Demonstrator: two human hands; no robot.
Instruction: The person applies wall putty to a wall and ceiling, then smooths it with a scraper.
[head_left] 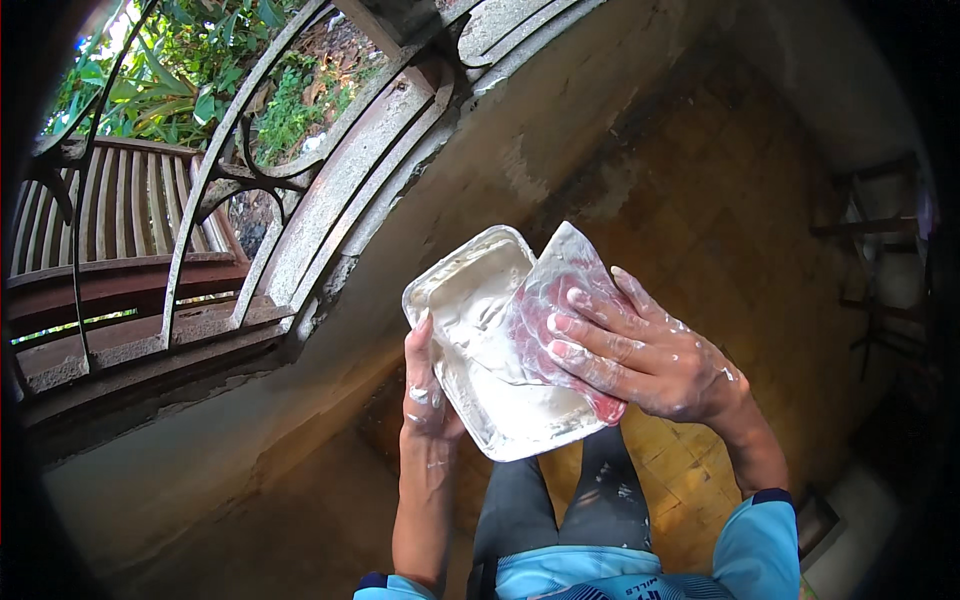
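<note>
White-flecked hands (427, 390) (665, 365): left grips a tray (530, 446), right, straight-fingered, holds a red sheet (545, 285).

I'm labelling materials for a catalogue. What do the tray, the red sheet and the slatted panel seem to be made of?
Tray: probably moulded plastic, smooth-looking; thin rim, rounded corners, though white paste hides much.
Red sheet: perhaps plastic, finish smeared over; flat, thin-edged.
Slatted panel: likely wood, matt; brown, weathered slats.

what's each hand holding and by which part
Left hand: white tray, by its left edge. Right hand: smeared reddish flat piece, fingers across its upper face.
</note>
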